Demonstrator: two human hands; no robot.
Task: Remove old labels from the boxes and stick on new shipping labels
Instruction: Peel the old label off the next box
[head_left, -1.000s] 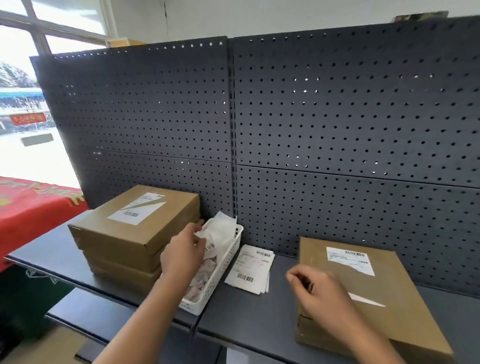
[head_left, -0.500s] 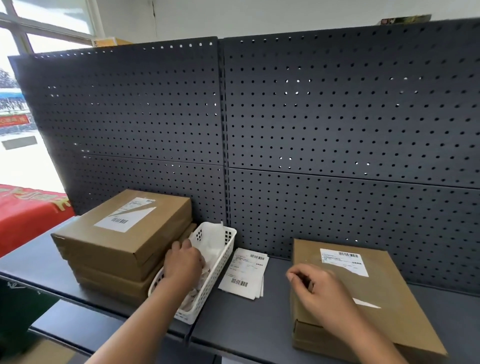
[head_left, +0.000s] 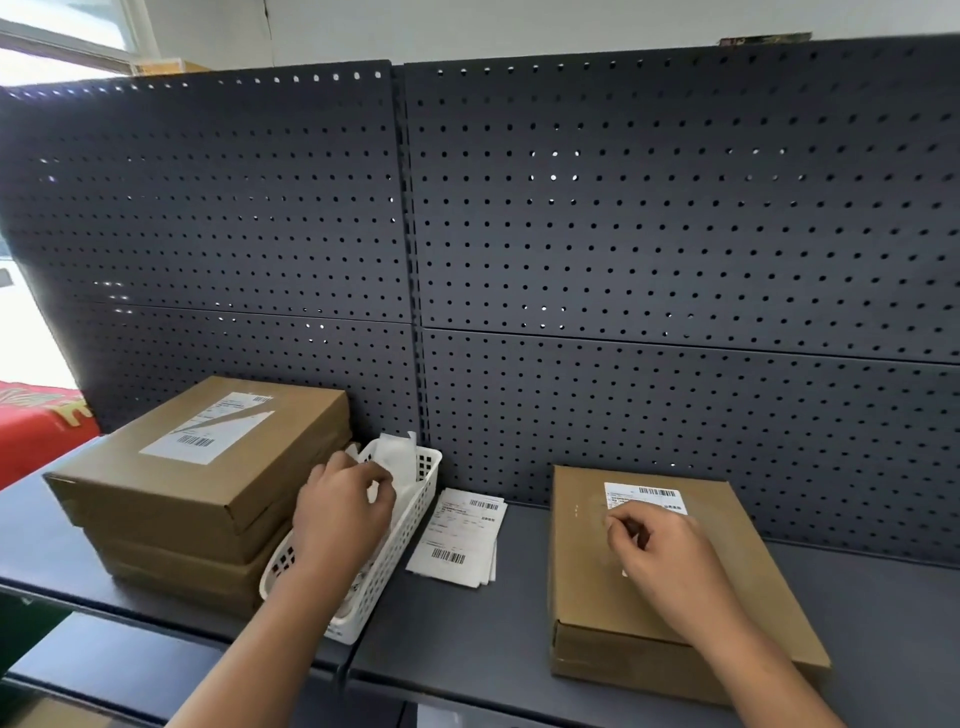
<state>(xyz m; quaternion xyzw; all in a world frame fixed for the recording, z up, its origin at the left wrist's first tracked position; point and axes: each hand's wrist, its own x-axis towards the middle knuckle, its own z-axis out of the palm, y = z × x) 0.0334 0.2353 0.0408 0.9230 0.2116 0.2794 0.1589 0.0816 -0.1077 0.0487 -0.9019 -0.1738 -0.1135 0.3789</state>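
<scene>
- The old label (head_left: 644, 494) lies just at 12 o'clock of my right hand (head_left: 660, 551) on the box (head_left: 587, 592), its long axis running 9-to-3.
- My left hand (head_left: 340, 512), over the basket (head_left: 402, 556), is farther.
- Both are curled; I cannot tell what they hold.

Looks like a shop's shipping corner to me: dark pegboard panels (head_left: 623, 234) behind a metal shelf (head_left: 457, 634), kraft boxes (head_left: 197, 509) with barcode labels (head_left: 208, 428) stacked just left of the left hand (head_left: 340, 512), and loose printed shipping labels (head_left: 460, 538) lying between it and the right hand (head_left: 660, 551).
</scene>
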